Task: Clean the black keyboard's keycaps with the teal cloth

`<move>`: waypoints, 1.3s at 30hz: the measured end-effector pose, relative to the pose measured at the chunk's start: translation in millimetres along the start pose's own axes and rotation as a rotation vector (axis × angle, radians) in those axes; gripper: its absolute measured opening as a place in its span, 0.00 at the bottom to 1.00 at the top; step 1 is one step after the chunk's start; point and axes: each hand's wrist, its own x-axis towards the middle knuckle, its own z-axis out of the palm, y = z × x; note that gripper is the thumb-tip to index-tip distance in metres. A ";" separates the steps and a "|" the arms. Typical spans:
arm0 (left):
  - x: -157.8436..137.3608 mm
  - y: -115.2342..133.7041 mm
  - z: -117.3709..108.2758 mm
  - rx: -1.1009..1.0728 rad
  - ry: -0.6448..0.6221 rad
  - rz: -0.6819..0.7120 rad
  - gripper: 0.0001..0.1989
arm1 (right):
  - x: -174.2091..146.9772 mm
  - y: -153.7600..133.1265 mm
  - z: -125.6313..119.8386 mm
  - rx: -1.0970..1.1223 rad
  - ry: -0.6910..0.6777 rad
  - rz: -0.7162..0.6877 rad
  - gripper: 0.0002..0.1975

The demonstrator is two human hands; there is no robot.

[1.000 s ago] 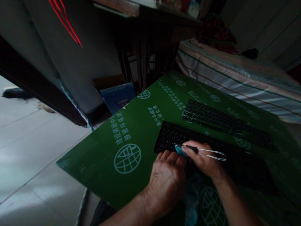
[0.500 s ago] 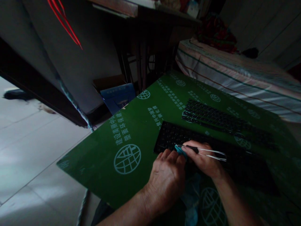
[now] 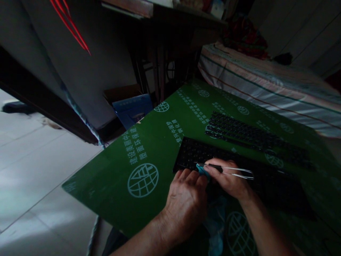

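My right hand (image 3: 230, 179) is closed around tweezers (image 3: 217, 167) with black grips; their joined silver end points right. At the tips is a bit of blue cloth (image 3: 204, 172), between my two hands. My left hand (image 3: 188, 197) has its fingers curled in against that cloth, and more of it trails down below the hands. Both hands are over the near left part of a black keyboard (image 3: 239, 161), whose keycaps appear to be off. Beyond it, black keycaps (image 3: 245, 131) lie spread in rows. My left fingertips are hidden.
Everything lies on a green tabletop (image 3: 106, 177) printed with white globes and characters. A blue box (image 3: 133, 108) stands on the floor past its left edge. Behind are a dark stand (image 3: 160, 71) and a bed (image 3: 266, 81) with a striped cover. A red cord (image 3: 73, 28) hangs upper left.
The view has shifted very slightly, so the scene sits a little further left. Both hands keep nearly the same place and grip on the tweezers and cloth.
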 end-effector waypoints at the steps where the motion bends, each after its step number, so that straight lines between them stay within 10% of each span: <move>1: -0.1 -1.0 -0.5 -0.002 0.002 -0.008 0.06 | 1.6 0.0 1.1 0.006 -0.005 -0.006 0.12; 39: -6.0 -6.7 2.1 0.014 0.040 -0.021 0.11 | -4.5 -7.2 -15.9 0.076 0.062 -0.036 0.13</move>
